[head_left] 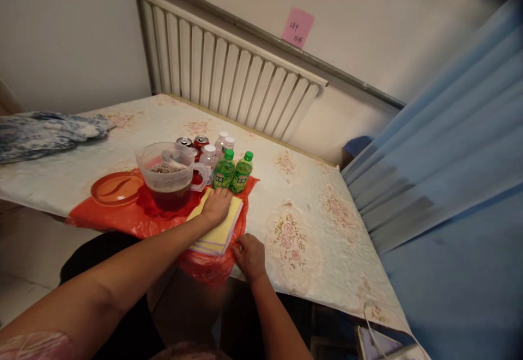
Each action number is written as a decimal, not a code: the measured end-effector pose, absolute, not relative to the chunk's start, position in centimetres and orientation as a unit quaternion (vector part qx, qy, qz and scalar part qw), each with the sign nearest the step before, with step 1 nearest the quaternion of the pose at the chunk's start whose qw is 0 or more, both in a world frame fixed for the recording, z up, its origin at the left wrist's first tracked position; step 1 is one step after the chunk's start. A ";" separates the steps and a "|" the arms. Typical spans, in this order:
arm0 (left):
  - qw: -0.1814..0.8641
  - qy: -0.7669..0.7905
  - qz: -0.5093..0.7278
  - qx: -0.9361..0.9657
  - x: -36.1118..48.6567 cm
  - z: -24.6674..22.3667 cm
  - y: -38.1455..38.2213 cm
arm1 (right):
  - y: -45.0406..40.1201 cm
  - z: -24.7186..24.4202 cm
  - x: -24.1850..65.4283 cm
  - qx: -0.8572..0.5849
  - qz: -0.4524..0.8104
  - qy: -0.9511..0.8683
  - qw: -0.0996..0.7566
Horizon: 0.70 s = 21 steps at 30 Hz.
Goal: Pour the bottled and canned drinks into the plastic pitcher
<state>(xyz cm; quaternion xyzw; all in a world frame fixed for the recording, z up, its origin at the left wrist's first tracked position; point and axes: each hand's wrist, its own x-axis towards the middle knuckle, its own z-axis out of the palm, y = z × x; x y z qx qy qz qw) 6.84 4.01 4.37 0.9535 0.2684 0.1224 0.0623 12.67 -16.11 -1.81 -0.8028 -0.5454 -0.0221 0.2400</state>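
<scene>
A folded yellow cloth (218,233) lies on a red plastic bag (208,267) at the table's front edge. My left hand (217,206) rests on the cloth's upper part, fingers pointing toward the green bottles (224,172). At the right edge of the bag is my right hand (248,254), its fingers curled and pinched together by the plastic; what they hold is too small to make out. Left of the cloth, a clear pitcher (166,177) with brown liquid stands on a red scalloped dish (149,205). Clear white-capped bottles (209,159) and cans (201,143) stand behind.
An orange lid (116,188) lies left of the pitcher. Bunched patterned fabric (49,131) is at the table's far left. The flowered tablecloth (322,229) extends right toward a blue curtain (453,147); a radiator (232,71) is behind. A white cable hangs at the front right.
</scene>
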 end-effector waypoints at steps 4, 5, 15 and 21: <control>0.081 0.254 0.122 0.956 5.4 2.2 3.3 | -16.1 -1.7 12.6 -0.807 -0.026 -0.540 0.237; 0.085 0.253 0.122 0.956 5.1 1.6 3.2 | -16.1 -1.6 12.6 -0.808 -0.027 -0.539 0.237; 0.114 0.258 0.134 0.950 4.2 -0.2 3.1 | -16.1 -2.1 12.6 -0.802 -0.021 -0.528 0.279; 0.133 0.245 0.140 0.950 2.1 -0.4 2.0 | -16.1 -2.2 12.6 -0.804 -0.030 -0.522 0.284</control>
